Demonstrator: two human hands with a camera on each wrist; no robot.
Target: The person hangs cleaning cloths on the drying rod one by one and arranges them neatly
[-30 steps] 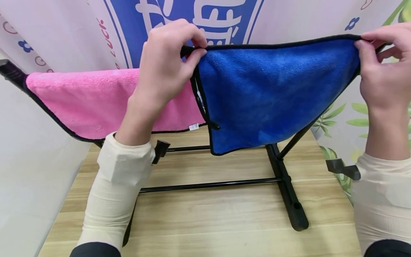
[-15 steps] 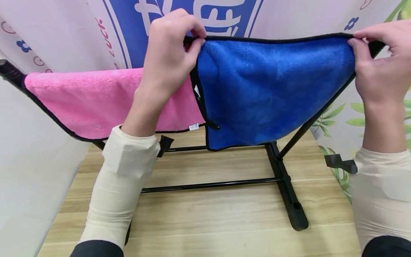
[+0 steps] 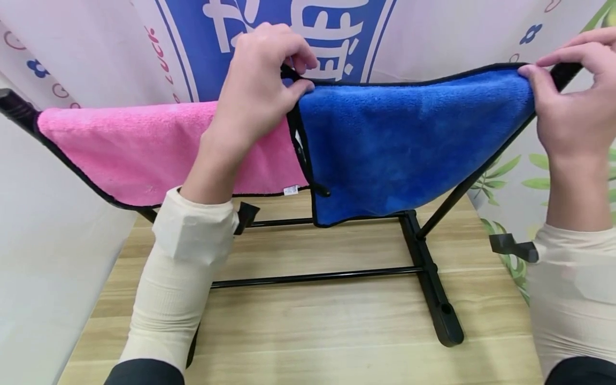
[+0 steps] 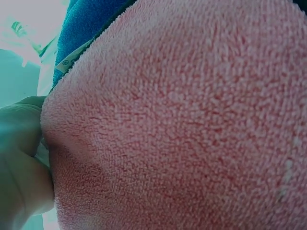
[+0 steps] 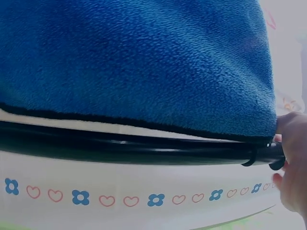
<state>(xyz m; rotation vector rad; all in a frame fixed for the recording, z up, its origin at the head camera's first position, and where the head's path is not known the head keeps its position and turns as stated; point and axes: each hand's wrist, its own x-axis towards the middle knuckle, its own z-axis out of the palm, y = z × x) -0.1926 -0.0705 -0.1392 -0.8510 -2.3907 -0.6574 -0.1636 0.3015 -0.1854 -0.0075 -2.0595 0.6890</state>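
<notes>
A blue towel [image 3: 409,144] with black edging hangs over the right half of a black rack [image 3: 430,289]. My left hand [image 3: 255,91] pinches its upper left corner, thumb in front and fingers curled behind the edge. At the upper right corner, my right hand [image 3: 577,107] holds the towel between thumb and fingers, right beside the rack's slanted arm [image 3: 447,208]. A pink towel [image 3: 144,144] with a small white label drapes over the left half, partly behind my left wrist. In the right wrist view the blue towel's lower edge runs along a black tube [image 5: 120,149].
The rack stands on a light wood table [image 3: 337,331], its crossbars [image 3: 313,278] low near the surface. A printed curtain [image 3: 433,32] hangs close behind. A leaf-patterned wall [image 3: 505,176] borders the right side, and a plain pale wall [image 3: 43,230] the left.
The blue towel's top edge rose slightly, then came down lower, now with a rounded fold along the top. My left hand dipped with it. My right hand shifted slightly left and its fingers spread.
</notes>
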